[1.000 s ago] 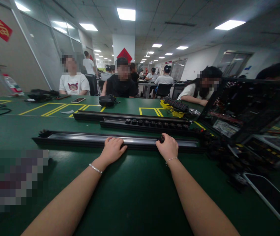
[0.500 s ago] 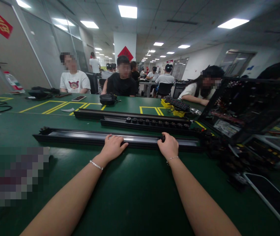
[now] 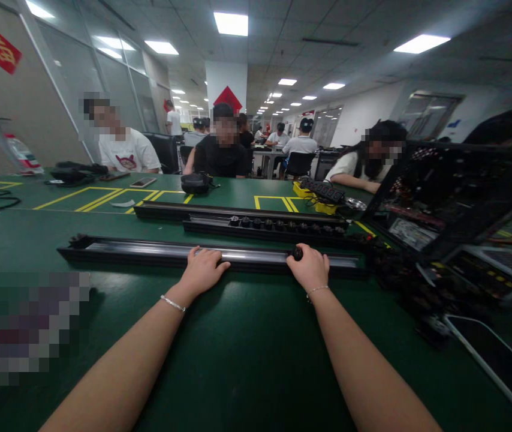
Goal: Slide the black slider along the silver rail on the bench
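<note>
Rail (image 3: 148, 252), long black, lying crosswise on green table (image 3: 247, 360): left hand (image 3: 202, 271) pressing flat, steadying it; right hand (image 3: 312, 268) pinching 1 small black knob (image 3: 298, 253). Seating squarely is looking advisable.

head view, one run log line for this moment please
left hand: flat on long black rail | right hand: pinching small black knob on rail | green table
</note>
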A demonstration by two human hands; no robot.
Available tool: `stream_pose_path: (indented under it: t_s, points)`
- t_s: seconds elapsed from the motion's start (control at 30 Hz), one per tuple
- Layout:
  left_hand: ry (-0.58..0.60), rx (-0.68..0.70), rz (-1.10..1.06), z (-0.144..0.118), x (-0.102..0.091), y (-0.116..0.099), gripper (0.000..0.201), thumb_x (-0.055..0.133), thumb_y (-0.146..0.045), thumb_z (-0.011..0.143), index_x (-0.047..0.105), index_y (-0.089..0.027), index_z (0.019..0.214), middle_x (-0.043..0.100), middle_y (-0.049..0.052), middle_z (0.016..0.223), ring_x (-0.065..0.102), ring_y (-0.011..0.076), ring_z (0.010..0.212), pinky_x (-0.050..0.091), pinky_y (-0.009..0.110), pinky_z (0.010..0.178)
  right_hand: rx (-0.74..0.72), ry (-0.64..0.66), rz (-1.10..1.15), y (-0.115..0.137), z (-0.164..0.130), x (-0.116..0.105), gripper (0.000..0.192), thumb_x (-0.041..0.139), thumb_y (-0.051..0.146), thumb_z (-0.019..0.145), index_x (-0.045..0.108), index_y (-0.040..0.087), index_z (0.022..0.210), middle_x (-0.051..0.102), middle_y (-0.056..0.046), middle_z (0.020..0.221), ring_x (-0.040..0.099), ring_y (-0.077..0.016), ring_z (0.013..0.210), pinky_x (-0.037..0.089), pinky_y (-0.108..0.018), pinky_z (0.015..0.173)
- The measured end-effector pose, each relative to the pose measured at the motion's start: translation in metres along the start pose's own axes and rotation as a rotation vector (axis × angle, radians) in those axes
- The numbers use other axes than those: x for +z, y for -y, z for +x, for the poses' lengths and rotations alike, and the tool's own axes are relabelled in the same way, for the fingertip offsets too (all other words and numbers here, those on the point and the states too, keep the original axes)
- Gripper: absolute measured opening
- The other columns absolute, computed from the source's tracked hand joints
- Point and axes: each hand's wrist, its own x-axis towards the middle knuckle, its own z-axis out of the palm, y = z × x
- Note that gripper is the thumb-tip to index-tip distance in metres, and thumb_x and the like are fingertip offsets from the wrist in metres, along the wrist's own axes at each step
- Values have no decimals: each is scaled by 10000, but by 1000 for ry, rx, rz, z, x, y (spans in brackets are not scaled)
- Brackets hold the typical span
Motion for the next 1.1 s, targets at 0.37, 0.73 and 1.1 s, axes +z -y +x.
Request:
stream_pose_path:
  t_s: [0.37, 0.73, 1.1]
  points:
    - [3, 8, -10, 0, -3, -1, 331, 390, -472, 857, 578, -214, 771, 680, 43, 922, 566, 223, 956, 219, 488, 1019, 14, -26, 9, -1, 0, 2, 395, 485, 336, 723, 573, 194, 1080, 628, -78, 1037, 507, -237, 1053, 232, -429, 994]
    - [-2, 14, -3, -1, -2, -1, 335, 384, -471, 862, 576, -207, 786, 676, 42, 923, 567, 226, 959, 226, 491, 1012, 39, -61, 4, -9, 2, 2, 375, 473, 280, 726, 582, 192, 1074, 636, -78, 1006, 527, -221, 1022, 246, -408, 991]
    - [4, 22, 16, -1, -3, -1, 354, 372, -484, 860, 576, -211, 763, 677, 53, 922, 571, 225, 944, 245, 486, 1000, 36, -84, -21, -19, 5, 0, 388, 466, 277, 719, 588, 182, 1074, 650, -77, 1008, 538, -236, 1013, 299, -387, 942]
